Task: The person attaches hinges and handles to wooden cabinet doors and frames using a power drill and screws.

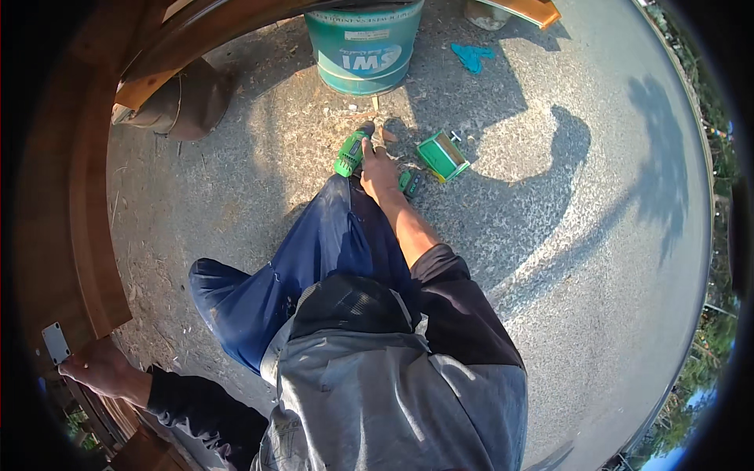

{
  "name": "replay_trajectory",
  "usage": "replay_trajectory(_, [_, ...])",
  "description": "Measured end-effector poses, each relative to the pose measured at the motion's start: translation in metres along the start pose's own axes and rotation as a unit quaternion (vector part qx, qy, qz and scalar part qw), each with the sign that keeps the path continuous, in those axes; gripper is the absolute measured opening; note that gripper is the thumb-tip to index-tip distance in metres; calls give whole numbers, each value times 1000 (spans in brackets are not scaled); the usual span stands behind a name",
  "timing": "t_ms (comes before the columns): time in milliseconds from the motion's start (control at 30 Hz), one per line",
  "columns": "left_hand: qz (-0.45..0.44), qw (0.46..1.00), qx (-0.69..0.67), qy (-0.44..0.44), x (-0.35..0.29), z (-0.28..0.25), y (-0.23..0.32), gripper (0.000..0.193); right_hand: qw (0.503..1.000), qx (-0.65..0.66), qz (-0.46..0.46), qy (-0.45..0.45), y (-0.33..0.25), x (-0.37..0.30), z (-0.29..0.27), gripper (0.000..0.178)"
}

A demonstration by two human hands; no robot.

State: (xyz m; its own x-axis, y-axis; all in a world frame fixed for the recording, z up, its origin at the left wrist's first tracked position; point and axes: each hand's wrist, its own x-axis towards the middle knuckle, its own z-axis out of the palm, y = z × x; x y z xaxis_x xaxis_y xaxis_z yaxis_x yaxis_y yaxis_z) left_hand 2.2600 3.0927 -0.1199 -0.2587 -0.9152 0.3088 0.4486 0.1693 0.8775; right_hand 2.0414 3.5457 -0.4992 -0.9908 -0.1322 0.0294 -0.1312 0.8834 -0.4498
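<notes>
The right hand (pixel 378 169) reaches far out in front of the person and rests on the ground beside the green drill (pixel 351 153). The drill lies on the grey ground (pixel 550 235), just in front of the big teal drum (pixel 364 43). The right hand touches the drill's side, but its fingers are too small to see, so I cannot tell if it grips the drill or lies loose.

A small green box (pixel 442 155) sits on the ground just to the right of the drill, with its top open. A dark little piece (pixel 409 182) lies between the drill and the box, close to the wrist. A blue rag (pixel 472 56) lies further off, to the right of the drum.

The left hand (pixel 98 367) is far from the drill, down at the lower left. It is closed around the edge of a brown wooden frame (pixel 82 235). A small grey metal plate (pixel 56 342) sits on the wood just beside that hand
</notes>
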Motion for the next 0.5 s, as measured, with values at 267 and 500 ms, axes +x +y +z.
replay_trajectory(267, [347,811,471,-11,30,-38,-1,32,997,-2,75,-5,-5,2,35,71])
replay_trajectory(500, [445,586,675,51,-4,-1,8,19,993,69,82,-58,13,10,47,72])
